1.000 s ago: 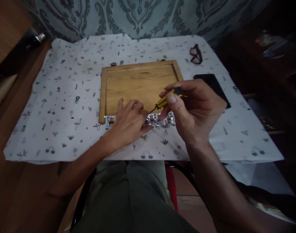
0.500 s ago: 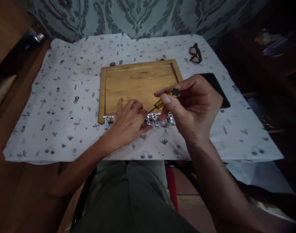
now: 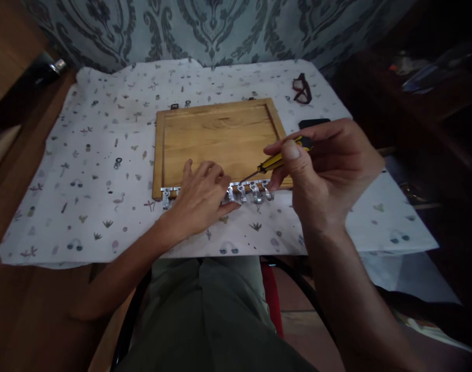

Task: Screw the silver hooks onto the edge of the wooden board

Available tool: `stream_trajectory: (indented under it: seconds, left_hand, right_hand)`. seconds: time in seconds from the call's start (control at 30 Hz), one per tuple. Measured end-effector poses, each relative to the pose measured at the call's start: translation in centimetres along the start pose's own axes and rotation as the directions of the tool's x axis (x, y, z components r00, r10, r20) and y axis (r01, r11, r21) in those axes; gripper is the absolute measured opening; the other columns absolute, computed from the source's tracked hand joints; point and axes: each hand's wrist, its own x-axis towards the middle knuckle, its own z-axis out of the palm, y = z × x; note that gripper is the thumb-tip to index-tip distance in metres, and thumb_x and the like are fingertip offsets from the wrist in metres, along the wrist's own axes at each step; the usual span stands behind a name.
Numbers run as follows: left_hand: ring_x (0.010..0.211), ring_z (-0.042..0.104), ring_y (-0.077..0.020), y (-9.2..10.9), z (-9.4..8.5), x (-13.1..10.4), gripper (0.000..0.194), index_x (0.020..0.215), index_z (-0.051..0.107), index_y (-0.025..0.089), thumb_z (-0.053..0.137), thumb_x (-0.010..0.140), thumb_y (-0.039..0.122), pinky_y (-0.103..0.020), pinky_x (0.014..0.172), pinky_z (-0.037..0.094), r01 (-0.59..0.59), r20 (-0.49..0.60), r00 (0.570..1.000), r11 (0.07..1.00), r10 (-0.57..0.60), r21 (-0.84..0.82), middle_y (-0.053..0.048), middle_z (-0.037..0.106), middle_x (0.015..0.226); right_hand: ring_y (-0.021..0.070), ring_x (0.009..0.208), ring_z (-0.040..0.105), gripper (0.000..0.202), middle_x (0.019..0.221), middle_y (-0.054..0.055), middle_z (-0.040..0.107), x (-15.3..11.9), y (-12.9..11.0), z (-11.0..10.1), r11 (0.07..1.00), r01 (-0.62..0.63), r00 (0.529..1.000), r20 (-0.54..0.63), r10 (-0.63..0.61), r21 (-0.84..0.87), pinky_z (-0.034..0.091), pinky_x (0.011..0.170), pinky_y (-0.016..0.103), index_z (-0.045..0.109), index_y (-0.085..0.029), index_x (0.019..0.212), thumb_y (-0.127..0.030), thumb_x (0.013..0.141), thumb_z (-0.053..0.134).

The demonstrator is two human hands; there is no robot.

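Note:
A framed wooden board [image 3: 216,139] lies flat on the table, with a metal strip of several hooks [image 3: 255,192] along its near edge. My right hand [image 3: 325,170] pinches a yellow and black screwdriver [image 3: 272,162] between thumb and fingers. The screwdriver's tip points down and left at the strip, right of my left hand. My left hand [image 3: 203,196] rests over the middle of the strip and the board's near edge, fingers bent and partly apart, covering some hooks. Whether its fingertips pinch a small part cannot be made out.
Dark-framed glasses [image 3: 302,89] lie at the back right of the patterned tablecloth [image 3: 84,170]. A dark flat object [image 3: 314,123] is partly hidden behind my right hand. Patterned fabric [image 3: 213,31] hangs behind the table.
My right hand has moved right, and the screwdriver's tip now points at a spot further right on the strip. My left hand stays over the strip. The whole view has shifted slightly.

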Motion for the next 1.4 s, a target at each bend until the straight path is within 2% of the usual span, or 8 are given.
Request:
stream_trajectory:
  seconds: [0.2,0.4,0.47,0.63,0.73,0.9,1.17,1.4]
  left_hand:
    - [0.12,0.058,-0.0342,0.1,-0.4,-0.2,0.034,0.11,0.07,0.014,0.067,0.099,0.047,-0.063,0.112,0.04,-0.029,-0.062,0.998,0.999,0.026,-0.04,-0.014,0.069,0.117]
    - [0.109,0.065,-0.028,-1.3,-0.6,-2.5,0.021,0.109,0.069,0.019,0.054,0.106,0.035,-0.049,0.099,0.051,-0.053,-0.317,0.948,0.991,0.013,-0.119,-0.01,0.073,0.108]
    - [0.105,0.067,-0.0267,-2.2,-0.6,-3.7,0.016,0.11,0.067,0.019,0.054,0.106,0.029,-0.046,0.094,0.054,-0.055,-0.385,0.923,0.993,0.01,-0.106,-0.009,0.073,0.104]
    - [0.103,0.068,-0.0271,-4.2,-0.4,-6.4,0.011,0.111,0.066,0.018,0.062,0.101,0.021,-0.047,0.094,0.055,-0.03,-0.445,0.896,0.997,-0.002,-0.065,-0.008,0.074,0.102]
    - [0.106,0.068,-0.0284,-4.0,-0.4,-6.7,0.014,0.113,0.066,0.018,0.064,0.1,0.023,-0.047,0.094,0.056,-0.016,-0.456,0.89,0.998,-0.01,-0.053,-0.008,0.074,0.103]
    - [0.11,0.066,-0.0321,-1.3,0.0,-4.6,0.023,0.115,0.066,0.015,0.065,0.101,0.033,-0.055,0.099,0.054,-0.051,-0.429,0.903,0.998,0.036,-0.023,-0.013,0.074,0.109]
    - [0.122,0.062,-0.0383,1.5,1.1,-0.6,0.041,0.114,0.069,0.012,0.072,0.096,0.049,-0.069,0.11,0.043,-0.034,-0.248,0.967,0.997,0.051,0.073,-0.017,0.072,0.116]
    - [0.128,0.06,-0.0399,2.1,1.0,0.4,0.042,0.113,0.07,0.009,0.073,0.095,0.047,-0.075,0.114,0.038,-0.029,-0.164,0.986,0.997,0.041,0.074,-0.018,0.072,0.118]
  right_hand:
    - [0.0172,0.044,0.061,0.017,0.081,0.001,0.076,0.0,-0.7,-2.0,0.989,0.108,0.978,-0.167,-0.125,-0.106,0.044,0.032,0.034,0.071,-0.03,0.084,-0.039,0.083,0.085]
    - [0.0208,0.063,0.073,0.015,0.076,0.003,0.076,-0.4,-0.9,-6.4,0.979,0.153,0.876,-0.439,-0.198,-0.136,0.054,0.041,0.03,0.076,-0.03,0.082,-0.036,0.079,0.089]
    - [0.0185,0.062,0.072,0.011,0.076,0.003,0.078,-0.7,-0.7,-8.2,0.984,0.141,0.857,-0.485,-0.175,-0.106,0.055,0.041,0.026,0.079,-0.03,0.08,-0.034,0.077,0.089]
    - [0.0171,0.054,0.071,0.025,0.072,0.004,0.077,-1.8,0.3,-10.8,0.992,0.12,0.874,-0.471,-0.122,-0.036,0.058,0.038,0.025,0.081,-0.024,0.077,-0.045,0.07,0.093]
    - [0.0161,0.049,0.069,0.029,0.072,0.004,0.078,-2.4,1.0,-10.7,0.997,0.08,0.892,-0.446,-0.076,-0.011,0.058,0.037,0.025,0.079,-0.021,0.078,-0.047,0.073,0.091]
    - [0.0148,0.044,0.067,0.028,0.071,0.005,0.079,-2.5,2.1,-9.9,0.997,0.05,0.907,-0.42,-0.018,0.066,0.054,0.036,0.023,0.078,-0.02,0.078,-0.045,0.075,0.09]
    - [0.0174,0.052,0.071,0.024,0.072,0.005,0.078,-1.9,1.9,-8.6,0.989,0.135,0.905,-0.415,-0.096,0.066,0.054,0.035,0.024,0.079,-0.02,0.082,-0.042,0.081,0.087]
    - [0.0132,0.049,0.069,0.015,0.083,0.006,0.08,-2.2,1.1,-6.3,0.988,0.141,0.956,-0.249,-0.152,-0.063,0.053,0.04,0.025,0.079,-0.019,0.096,-0.034,0.093,0.077]
